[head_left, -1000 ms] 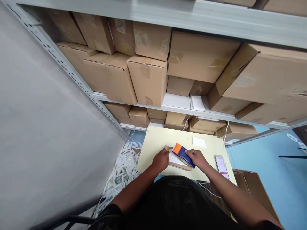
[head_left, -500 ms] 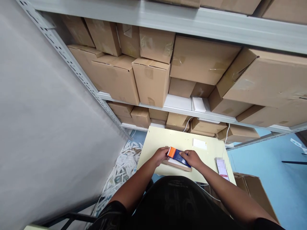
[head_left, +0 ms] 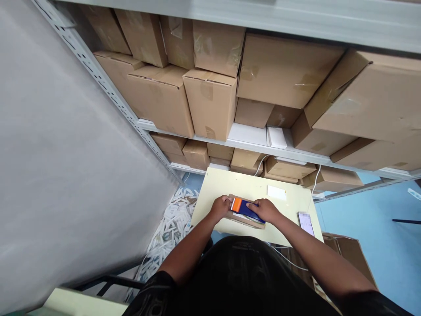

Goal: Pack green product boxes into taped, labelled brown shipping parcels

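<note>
A flat brown cardboard box [head_left: 245, 220] lies on a small pale yellow table [head_left: 230, 184] in front of me. On top of it rests a blue and orange packet [head_left: 245, 206]. My left hand [head_left: 219, 207] grips the packet's orange end, fingers curled. The blue end is held by my right hand [head_left: 267, 210], fingers closed over it. Both hands press the packet down onto the box.
A white card [head_left: 276, 192] lies at the table's far side and a phone [head_left: 306, 223] at its right edge. Metal shelves [head_left: 250, 140] packed with cardboard boxes [head_left: 210, 101] rise behind. White paper scraps [head_left: 171, 224] litter the floor left; an open carton [head_left: 351, 259] stands right.
The packet was tilted up above the box a second ago; both hands have lowered it flat onto the box. My view has shifted slightly.
</note>
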Available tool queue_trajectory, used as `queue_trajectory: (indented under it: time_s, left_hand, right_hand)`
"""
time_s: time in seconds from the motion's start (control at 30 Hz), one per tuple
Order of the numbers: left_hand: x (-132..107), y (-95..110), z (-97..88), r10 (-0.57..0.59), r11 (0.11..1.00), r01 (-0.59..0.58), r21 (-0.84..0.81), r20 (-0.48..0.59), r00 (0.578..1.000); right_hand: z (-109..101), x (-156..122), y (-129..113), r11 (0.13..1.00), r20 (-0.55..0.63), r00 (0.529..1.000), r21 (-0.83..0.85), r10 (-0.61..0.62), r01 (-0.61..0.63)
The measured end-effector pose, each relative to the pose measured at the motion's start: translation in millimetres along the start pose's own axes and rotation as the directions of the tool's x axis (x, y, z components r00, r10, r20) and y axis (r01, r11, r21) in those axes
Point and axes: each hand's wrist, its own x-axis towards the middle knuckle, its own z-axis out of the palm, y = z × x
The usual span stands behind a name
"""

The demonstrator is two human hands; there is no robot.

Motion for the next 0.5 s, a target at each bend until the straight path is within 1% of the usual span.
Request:
queue_trajectory:
  time_s: [0.07,0.13,0.2,0.27,0.33,0.4,0.5]
  left_hand:
    - [3,-1,-13.0,0.041,0.998,-0.039,0.046,-0.043,0.998]
    - [7,-4,-29.8,0.074,0.993,-0.064,0.101,-0.095,0.993]
    - [10,-8,-45.4,0.108,0.984,-0.086,0.159,-0.136,0.985]
    - [12,-12,-55.0,0.143,0.972,-0.109,0.206,-0.158,0.977]
    - [13,-14,-57.7,0.169,0.964,-0.127,0.233,-0.170,0.971]
    - [11,-15,-56.4,0.182,0.960,-0.137,0.242,-0.174,0.968]
    - [6,-9,-53.5,0.215,0.965,-0.182,0.190,-0.166,0.962]
  right_hand:
    - [-7,-3,1,0.999,-0.002,1.000,-0.042,0.008,-0.008]
    - [-11,-5,5,0.995,-0.013,1.000,-0.092,0.026,-0.028]
    - [-12,-7,8,0.990,-0.011,0.998,-0.130,0.057,-0.058]
    - [-12,-7,11,0.983,0.000,0.997,-0.163,0.081,-0.080]
    - [-9,-7,12,0.978,0.001,0.996,-0.188,0.088,-0.086]
    - [-7,-9,14,0.980,-0.003,0.998,-0.188,0.069,-0.068]
    - [-7,-16,21,0.994,-0.020,1.000,-0.112,-0.001,-0.002]
